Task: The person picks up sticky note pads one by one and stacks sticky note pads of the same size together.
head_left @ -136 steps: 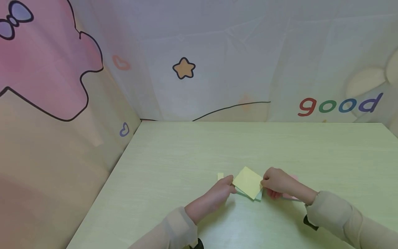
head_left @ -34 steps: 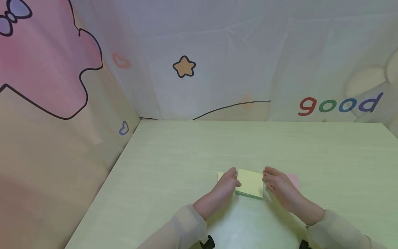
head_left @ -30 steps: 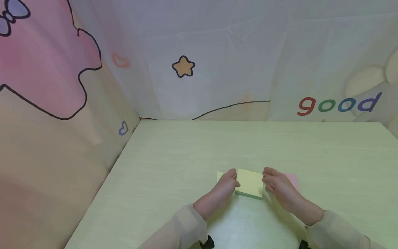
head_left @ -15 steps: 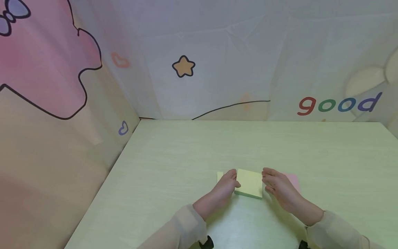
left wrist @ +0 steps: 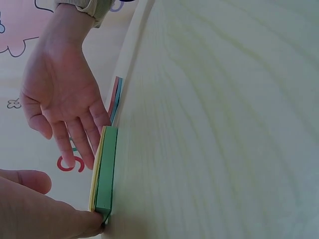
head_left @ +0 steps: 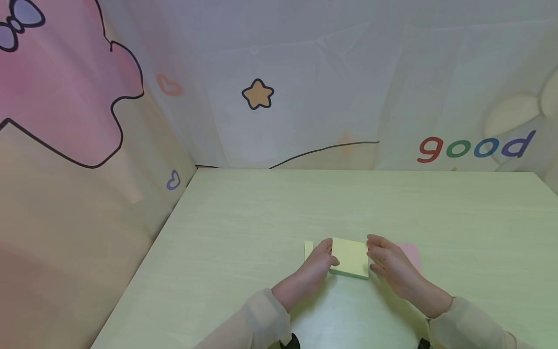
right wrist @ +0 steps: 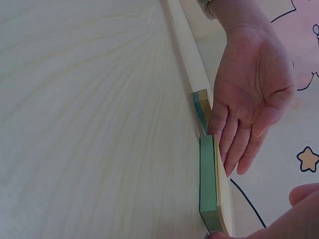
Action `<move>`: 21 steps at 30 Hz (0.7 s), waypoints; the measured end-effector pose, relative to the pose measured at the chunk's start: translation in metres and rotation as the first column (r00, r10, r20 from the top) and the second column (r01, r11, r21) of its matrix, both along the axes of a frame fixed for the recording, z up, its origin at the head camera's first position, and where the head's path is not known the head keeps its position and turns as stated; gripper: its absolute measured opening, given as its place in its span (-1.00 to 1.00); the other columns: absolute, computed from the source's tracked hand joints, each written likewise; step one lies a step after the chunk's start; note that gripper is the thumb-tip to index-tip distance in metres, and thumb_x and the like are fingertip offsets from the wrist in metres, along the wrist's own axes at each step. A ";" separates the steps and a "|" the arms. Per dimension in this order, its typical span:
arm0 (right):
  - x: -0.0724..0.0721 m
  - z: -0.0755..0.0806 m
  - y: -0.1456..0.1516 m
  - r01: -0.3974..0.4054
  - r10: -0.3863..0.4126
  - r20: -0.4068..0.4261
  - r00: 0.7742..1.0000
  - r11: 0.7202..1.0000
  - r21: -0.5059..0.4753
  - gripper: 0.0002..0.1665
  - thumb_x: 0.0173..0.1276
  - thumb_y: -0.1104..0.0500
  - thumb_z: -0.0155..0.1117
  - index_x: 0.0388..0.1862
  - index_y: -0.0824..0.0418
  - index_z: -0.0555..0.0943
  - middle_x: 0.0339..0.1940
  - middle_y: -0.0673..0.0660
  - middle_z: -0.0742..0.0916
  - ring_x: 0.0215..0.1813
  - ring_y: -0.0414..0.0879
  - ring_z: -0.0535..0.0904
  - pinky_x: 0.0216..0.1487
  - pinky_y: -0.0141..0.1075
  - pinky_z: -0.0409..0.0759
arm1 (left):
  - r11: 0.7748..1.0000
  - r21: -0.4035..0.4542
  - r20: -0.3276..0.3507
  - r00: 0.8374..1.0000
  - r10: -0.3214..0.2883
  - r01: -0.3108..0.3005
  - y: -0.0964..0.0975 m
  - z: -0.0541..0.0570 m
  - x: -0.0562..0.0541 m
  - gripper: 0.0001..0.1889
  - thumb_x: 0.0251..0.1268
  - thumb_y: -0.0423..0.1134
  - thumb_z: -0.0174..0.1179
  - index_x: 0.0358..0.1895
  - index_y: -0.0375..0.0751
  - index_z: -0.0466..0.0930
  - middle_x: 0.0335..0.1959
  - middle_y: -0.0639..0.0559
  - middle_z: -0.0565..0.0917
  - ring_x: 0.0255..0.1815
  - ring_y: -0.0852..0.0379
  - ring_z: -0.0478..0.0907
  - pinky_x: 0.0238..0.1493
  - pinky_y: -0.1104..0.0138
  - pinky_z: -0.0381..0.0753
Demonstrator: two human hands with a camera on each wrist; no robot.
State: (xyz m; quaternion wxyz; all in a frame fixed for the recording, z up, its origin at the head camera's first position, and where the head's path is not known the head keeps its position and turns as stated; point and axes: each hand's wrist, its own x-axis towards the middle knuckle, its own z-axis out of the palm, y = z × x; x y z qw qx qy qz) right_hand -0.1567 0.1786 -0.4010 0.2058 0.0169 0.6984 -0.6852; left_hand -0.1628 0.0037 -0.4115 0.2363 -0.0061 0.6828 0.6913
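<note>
A yellow sticky note pad [head_left: 350,257] lies squarely on a thicker green sticky note pad [left wrist: 105,172], forming one stack on the table. My left hand [head_left: 310,272] stands along the stack's left side, fingers straight and thumb by its upper face. On the opposite side, my right hand [head_left: 397,267] has its straight fingers against or very near the right edge; exact contact is hard to tell. Both palms face inward, as the wrist views show. In the right wrist view the green pad [right wrist: 208,179] sits under the thin yellow layer.
Partly behind the right hand lies a pink pad [head_left: 410,254], with a blue layer [left wrist: 117,97] beneath it. A yellow pad [head_left: 308,248] shows past the left hand, over a blue-green layer [right wrist: 201,110]. The pale table [head_left: 261,213] meets a printed cloth backdrop [head_left: 314,97].
Several seconds ago the yellow pad sat diagonally over the green one; now their edges line up. The right hand's curled fingers have straightened. Over the last second hardly anything has moved.
</note>
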 end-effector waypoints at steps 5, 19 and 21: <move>0.000 0.000 -0.002 0.025 -0.025 0.014 1.000 0.999 -0.023 -0.32 0.34 0.31 -0.28 0.36 0.41 -0.25 0.40 0.37 -0.12 0.41 0.23 -0.22 0.31 0.12 -0.02 | 1.000 -0.006 -0.010 1.000 0.004 -0.004 0.002 -0.001 0.001 -0.27 0.01 -0.52 -0.11 0.35 -0.37 -0.15 0.40 -0.24 -0.10 0.40 -0.18 -0.20 0.35 -0.02 -0.21; 0.000 0.002 -0.004 0.055 -0.052 0.047 0.998 0.997 -0.060 -0.30 0.32 0.31 -0.27 0.38 0.34 -0.23 0.41 0.34 -0.13 0.42 0.19 -0.22 0.30 0.15 -0.02 | 0.996 -0.074 -0.037 0.999 0.040 -0.043 0.009 -0.005 0.005 -0.23 -0.06 -0.52 -0.04 0.35 -0.28 -0.06 0.39 -0.21 -0.03 0.40 -0.20 -0.20 0.30 -0.13 -0.20; 0.000 0.002 -0.003 0.055 -0.052 0.050 0.997 0.997 -0.061 -0.30 0.32 0.31 -0.28 0.38 0.33 -0.22 0.41 0.33 -0.13 0.42 0.18 -0.23 0.30 0.15 -0.03 | 0.996 -0.080 -0.039 0.998 0.042 -0.045 0.009 -0.005 0.006 -0.23 -0.06 -0.51 -0.03 0.35 -0.27 -0.05 0.39 -0.20 -0.02 0.40 -0.20 -0.19 0.30 -0.13 -0.19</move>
